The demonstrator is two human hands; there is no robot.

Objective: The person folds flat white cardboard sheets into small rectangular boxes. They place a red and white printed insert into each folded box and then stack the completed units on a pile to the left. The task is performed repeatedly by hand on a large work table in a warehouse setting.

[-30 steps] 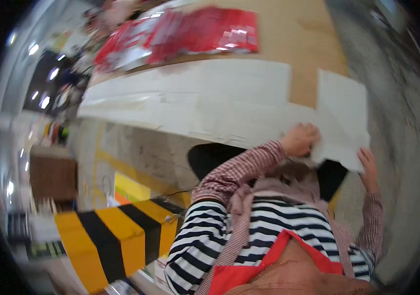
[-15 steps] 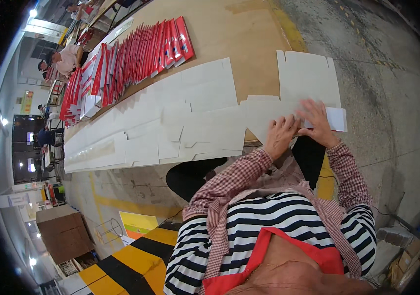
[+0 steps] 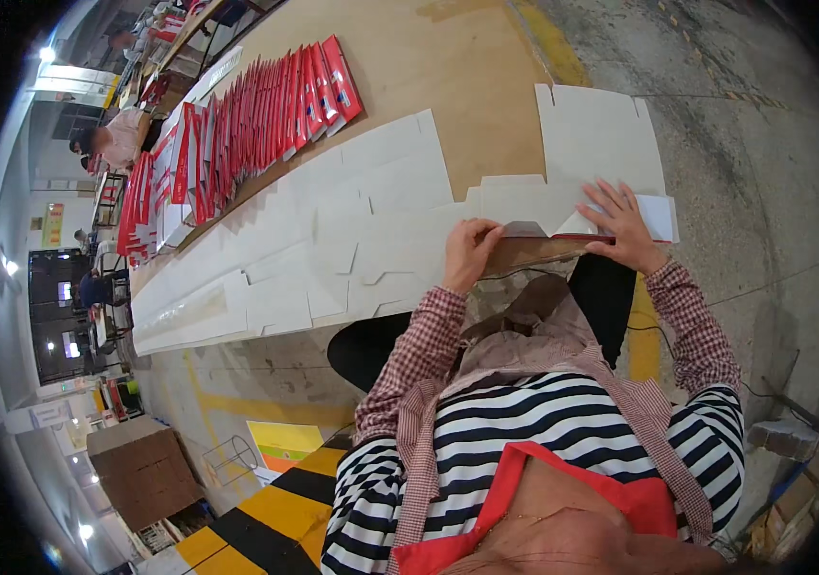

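Observation:
A flat white cardboard blank [image 3: 601, 134] lies at the right end of the table, its near edge turned up into a narrow fold with a thin red line showing. My right hand [image 3: 620, 227] rests open on that folded strip, fingers spread away from me. At the strip's left end my left hand [image 3: 470, 252] is closed, thumb and forefinger pinching the edge; its other fingers are curled. Further white blanks [image 3: 304, 244] overlap in a long row left of my left hand.
A long row of red-and-white folded packets [image 3: 275, 110] leans along the table's far left side. The brown tabletop [image 3: 467, 67] shows behind the blanks. A brown carton [image 3: 146, 470] stands at lower left, beside a black-and-yellow striped surface [image 3: 266, 527]. A person [image 3: 122, 139] is farther off, upper left.
My left hand has slid left along the near edge, away from my right hand. The fold now shows between them. My right hand has settled flat on the blank.

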